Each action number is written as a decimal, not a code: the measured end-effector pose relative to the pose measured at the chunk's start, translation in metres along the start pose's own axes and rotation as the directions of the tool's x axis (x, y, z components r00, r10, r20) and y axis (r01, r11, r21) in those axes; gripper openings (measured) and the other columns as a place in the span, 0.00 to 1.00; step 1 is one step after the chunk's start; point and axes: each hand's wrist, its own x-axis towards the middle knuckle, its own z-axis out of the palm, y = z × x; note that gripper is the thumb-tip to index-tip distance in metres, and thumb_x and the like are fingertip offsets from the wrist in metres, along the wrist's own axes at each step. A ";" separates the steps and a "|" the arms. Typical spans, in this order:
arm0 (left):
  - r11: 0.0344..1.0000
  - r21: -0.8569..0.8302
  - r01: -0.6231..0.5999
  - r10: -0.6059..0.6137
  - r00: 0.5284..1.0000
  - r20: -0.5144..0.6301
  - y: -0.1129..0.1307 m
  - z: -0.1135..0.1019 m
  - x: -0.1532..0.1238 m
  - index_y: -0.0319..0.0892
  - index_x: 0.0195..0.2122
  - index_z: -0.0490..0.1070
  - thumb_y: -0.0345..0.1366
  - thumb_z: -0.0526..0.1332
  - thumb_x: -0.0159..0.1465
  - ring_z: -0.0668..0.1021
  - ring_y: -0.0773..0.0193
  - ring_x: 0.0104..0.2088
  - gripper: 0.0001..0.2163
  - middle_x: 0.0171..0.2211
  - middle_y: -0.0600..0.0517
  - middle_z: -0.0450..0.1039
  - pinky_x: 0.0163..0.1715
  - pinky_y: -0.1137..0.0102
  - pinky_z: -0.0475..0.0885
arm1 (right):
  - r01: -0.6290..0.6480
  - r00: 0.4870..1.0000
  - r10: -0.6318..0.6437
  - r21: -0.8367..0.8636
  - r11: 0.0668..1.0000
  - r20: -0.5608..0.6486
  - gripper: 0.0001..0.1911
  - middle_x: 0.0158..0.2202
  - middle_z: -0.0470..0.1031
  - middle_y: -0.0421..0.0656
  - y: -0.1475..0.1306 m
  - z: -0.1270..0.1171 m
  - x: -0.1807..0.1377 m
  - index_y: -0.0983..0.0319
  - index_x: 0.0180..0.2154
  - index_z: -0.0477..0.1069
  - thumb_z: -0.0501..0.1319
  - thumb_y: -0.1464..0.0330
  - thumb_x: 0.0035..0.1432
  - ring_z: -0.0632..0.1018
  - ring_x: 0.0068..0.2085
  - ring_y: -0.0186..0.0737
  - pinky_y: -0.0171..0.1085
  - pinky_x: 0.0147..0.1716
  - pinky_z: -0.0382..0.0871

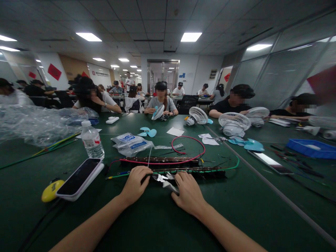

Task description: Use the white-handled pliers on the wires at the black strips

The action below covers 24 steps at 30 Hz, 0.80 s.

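Observation:
My left hand (pixel 135 184) is closed in a pinch on the near long black terminal strip (pixel 199 170), where a thin white cable tie (pixel 149 157) stands up. My right hand (pixel 188 192) is closed round small silver cutting pliers (pixel 164 179), whose jaws point left toward my left fingers. A second black strip (pixel 157 160) lies just behind, with a pink wire (pixel 189 140) looping over it. A green wire (pixel 233 165) runs along the near strip.
A phone on a white power bank (pixel 78 178), a yellow tape measure (pixel 51 190) and a water bottle (pixel 91 141) lie to the left. Plastic bags (pixel 131 143), blue fan blades (pixel 148 132), small white fans (pixel 233 122), another phone (pixel 270 162) and a blue tray (pixel 312 148) sit farther off. Several people work across the green table (pixel 157 224).

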 end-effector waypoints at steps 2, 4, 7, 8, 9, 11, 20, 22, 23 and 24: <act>1.000 0.002 0.001 -0.001 1.000 0.001 0.000 0.000 0.000 0.45 0.44 0.71 0.30 0.55 0.62 0.73 0.54 0.47 0.11 0.43 0.48 0.74 0.49 0.55 0.65 | 0.026 1.000 -0.026 -0.046 0.999 -0.003 0.16 0.42 0.66 0.48 -0.002 -0.001 0.000 0.62 0.39 0.65 0.61 0.65 0.47 0.66 0.43 0.47 0.42 0.43 0.57; 1.000 0.002 0.005 -0.005 1.000 0.006 0.000 0.001 0.000 0.45 0.44 0.71 0.30 0.56 0.62 0.72 0.55 0.47 0.10 0.43 0.48 0.74 0.49 0.55 0.65 | 0.047 0.999 -0.047 -0.075 0.996 0.000 0.17 0.43 0.66 0.49 -0.004 -0.001 0.000 0.63 0.41 0.65 0.62 0.64 0.48 0.65 0.44 0.48 0.43 0.44 0.56; 1.000 0.001 0.010 -0.010 1.000 0.010 -0.001 0.002 0.000 0.45 0.44 0.71 0.31 0.57 0.63 0.73 0.55 0.47 0.10 0.43 0.49 0.74 0.49 0.56 0.65 | 0.050 0.999 -0.050 -0.093 0.994 0.005 0.19 0.43 0.66 0.49 -0.007 0.000 -0.001 0.63 0.43 0.66 0.62 0.65 0.48 0.65 0.45 0.49 0.44 0.45 0.56; 1.000 -0.001 0.009 -0.009 1.000 0.013 -0.001 0.002 0.000 0.45 0.44 0.71 0.32 0.57 0.63 0.73 0.55 0.47 0.09 0.43 0.49 0.74 0.49 0.56 0.65 | 0.045 0.999 -0.045 -0.094 0.995 0.006 0.19 0.44 0.66 0.50 -0.007 0.001 -0.001 0.63 0.43 0.66 0.62 0.65 0.48 0.64 0.45 0.49 0.44 0.45 0.56; 1.000 -0.004 0.008 -0.008 1.000 0.015 -0.002 0.002 0.000 0.46 0.44 0.71 0.32 0.58 0.63 0.73 0.55 0.47 0.09 0.43 0.49 0.74 0.49 0.56 0.65 | 0.041 0.999 -0.040 -0.095 0.995 0.006 0.19 0.44 0.66 0.50 -0.008 0.002 -0.001 0.63 0.43 0.66 0.62 0.65 0.48 0.64 0.45 0.49 0.44 0.45 0.56; 1.000 -0.013 0.005 -0.005 1.000 0.016 -0.003 0.002 0.000 0.46 0.45 0.72 0.32 0.58 0.63 0.72 0.55 0.47 0.10 0.43 0.49 0.74 0.49 0.55 0.65 | 0.032 0.999 -0.032 -0.095 0.995 0.003 0.19 0.44 0.66 0.50 -0.008 0.005 -0.001 0.64 0.43 0.66 0.62 0.65 0.48 0.64 0.45 0.49 0.44 0.45 0.56; 0.998 -0.065 -0.003 0.002 1.000 -0.013 -0.006 0.001 0.000 0.48 0.41 0.76 0.34 0.59 0.64 0.74 0.55 0.45 0.08 0.41 0.50 0.76 0.47 0.57 0.66 | 0.019 0.999 -0.022 -0.089 0.996 -0.031 0.18 0.44 0.66 0.49 -0.007 0.010 -0.001 0.63 0.42 0.66 0.62 0.66 0.48 0.65 0.45 0.49 0.44 0.45 0.57; 0.998 -0.067 0.002 -0.003 1.000 -0.014 -0.006 0.001 0.001 0.48 0.41 0.76 0.34 0.59 0.64 0.74 0.55 0.45 0.08 0.41 0.50 0.76 0.47 0.56 0.66 | 0.022 0.999 -0.025 -0.085 0.996 -0.034 0.17 0.44 0.66 0.50 -0.007 0.011 -0.001 0.63 0.42 0.66 0.62 0.66 0.48 0.65 0.45 0.49 0.44 0.45 0.57; 0.998 -0.068 0.002 -0.003 1.000 -0.014 -0.006 0.001 0.001 0.48 0.41 0.76 0.35 0.59 0.64 0.74 0.55 0.45 0.08 0.41 0.50 0.76 0.47 0.56 0.66 | 0.023 0.999 -0.026 -0.084 0.996 -0.037 0.17 0.44 0.66 0.50 -0.006 0.011 -0.001 0.63 0.42 0.66 0.62 0.66 0.49 0.65 0.45 0.49 0.44 0.45 0.57; 0.998 -0.069 0.001 -0.002 1.000 -0.012 -0.006 0.001 0.001 0.49 0.41 0.76 0.35 0.58 0.64 0.74 0.55 0.45 0.08 0.41 0.49 0.76 0.47 0.56 0.66 | 0.024 0.999 -0.027 -0.085 0.996 -0.042 0.17 0.45 0.66 0.50 -0.006 0.012 -0.001 0.63 0.42 0.66 0.63 0.66 0.49 0.65 0.45 0.49 0.44 0.45 0.57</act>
